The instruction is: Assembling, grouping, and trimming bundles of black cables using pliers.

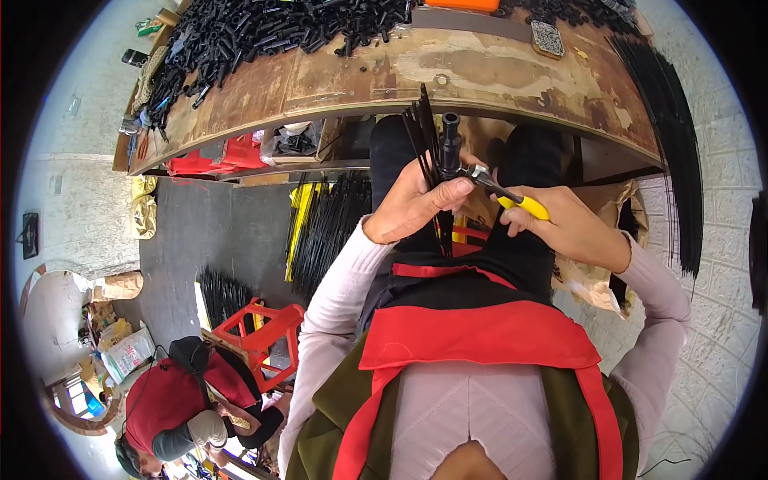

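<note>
My left hand is closed around several thin black rods and a black tubular fitting that stands upright beside them. Yellow-handled pliers sit in my right hand, its fingers wrapped round the grips. The metal jaws reach the lower end of the fitting, close to my left thumb. Whether they pinch it or only touch it, I cannot tell. Both hands are over my lap, just in front of the table edge.
A worn wooden table carries a heap of black tubular fittings and a small tin. Long black rods hang off its right end. More rods and a red stool are at left, near a co-worker.
</note>
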`<state>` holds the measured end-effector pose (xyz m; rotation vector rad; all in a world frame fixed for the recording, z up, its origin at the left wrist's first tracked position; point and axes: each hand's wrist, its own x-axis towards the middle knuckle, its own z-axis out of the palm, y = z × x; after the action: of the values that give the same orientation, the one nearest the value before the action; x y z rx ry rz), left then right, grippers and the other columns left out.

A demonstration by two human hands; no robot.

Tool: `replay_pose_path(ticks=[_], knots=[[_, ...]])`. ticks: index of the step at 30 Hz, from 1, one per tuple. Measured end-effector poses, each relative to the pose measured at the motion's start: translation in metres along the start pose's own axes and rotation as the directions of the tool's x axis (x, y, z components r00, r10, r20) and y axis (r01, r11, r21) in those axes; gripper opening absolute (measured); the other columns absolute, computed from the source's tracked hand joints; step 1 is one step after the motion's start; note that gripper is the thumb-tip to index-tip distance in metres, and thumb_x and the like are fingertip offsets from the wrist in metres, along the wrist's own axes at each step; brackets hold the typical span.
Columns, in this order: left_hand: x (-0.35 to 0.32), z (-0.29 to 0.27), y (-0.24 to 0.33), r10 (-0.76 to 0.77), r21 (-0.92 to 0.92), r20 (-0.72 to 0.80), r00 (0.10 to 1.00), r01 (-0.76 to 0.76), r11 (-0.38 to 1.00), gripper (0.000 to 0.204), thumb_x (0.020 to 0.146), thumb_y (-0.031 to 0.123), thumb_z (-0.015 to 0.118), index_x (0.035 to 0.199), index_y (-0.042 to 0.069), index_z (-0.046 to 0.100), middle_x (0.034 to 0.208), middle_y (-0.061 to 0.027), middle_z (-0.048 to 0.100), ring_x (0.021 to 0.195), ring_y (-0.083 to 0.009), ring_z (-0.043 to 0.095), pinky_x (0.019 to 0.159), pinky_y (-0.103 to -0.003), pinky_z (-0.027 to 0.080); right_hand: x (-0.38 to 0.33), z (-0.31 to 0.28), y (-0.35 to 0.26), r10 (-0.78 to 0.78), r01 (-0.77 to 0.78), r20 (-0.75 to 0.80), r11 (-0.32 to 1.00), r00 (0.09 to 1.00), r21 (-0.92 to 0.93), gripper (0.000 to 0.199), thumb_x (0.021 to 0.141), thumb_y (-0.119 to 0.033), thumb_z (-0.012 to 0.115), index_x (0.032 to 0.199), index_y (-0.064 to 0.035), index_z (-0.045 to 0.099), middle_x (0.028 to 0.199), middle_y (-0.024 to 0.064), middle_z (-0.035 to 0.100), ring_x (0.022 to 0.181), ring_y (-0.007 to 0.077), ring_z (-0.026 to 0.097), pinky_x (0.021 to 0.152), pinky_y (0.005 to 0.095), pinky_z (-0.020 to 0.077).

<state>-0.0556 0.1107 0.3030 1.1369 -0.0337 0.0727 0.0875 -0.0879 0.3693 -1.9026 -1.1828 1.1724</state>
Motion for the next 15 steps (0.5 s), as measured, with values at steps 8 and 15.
replay_pose_path(ticks=[8,15], knots=[[0.002,0.004,-0.002,0.003,0.043,-0.078,0.997,0.0,0.999,0.033,0.097,0.024,0.063,0.118,0.002,0.05,0.08,0.0032,0.049,0.067,-0.0051,0.044,0.057,-0.021,0.038,0.0,0.004,-0.008,-0.066,0.067,-0.038,0.997,0.997,0.043,0.029,0.099,-0.021,0.052,0.107,0.0061,0.056,0.083,0.0105,0.066,0.076,0.0151,0.064,0.074,0.0295,0.0495],[-0.002,0.008,-0.003,0.013,0.103,-0.151,0.988,0.002,0.995,0.03,0.097,0.022,0.063,0.116,0.003,0.051,0.08,0.003,0.05,0.068,-0.0051,0.045,0.059,-0.021,0.039,0.002,0.015,-0.009,0.138,-0.137,-0.02,0.99,0.99,0.038,0.026,0.1,-0.024,0.052,0.105,0.0018,0.055,0.076,0.0067,0.061,0.07,0.0118,0.06,0.068,0.0279,0.0474]])
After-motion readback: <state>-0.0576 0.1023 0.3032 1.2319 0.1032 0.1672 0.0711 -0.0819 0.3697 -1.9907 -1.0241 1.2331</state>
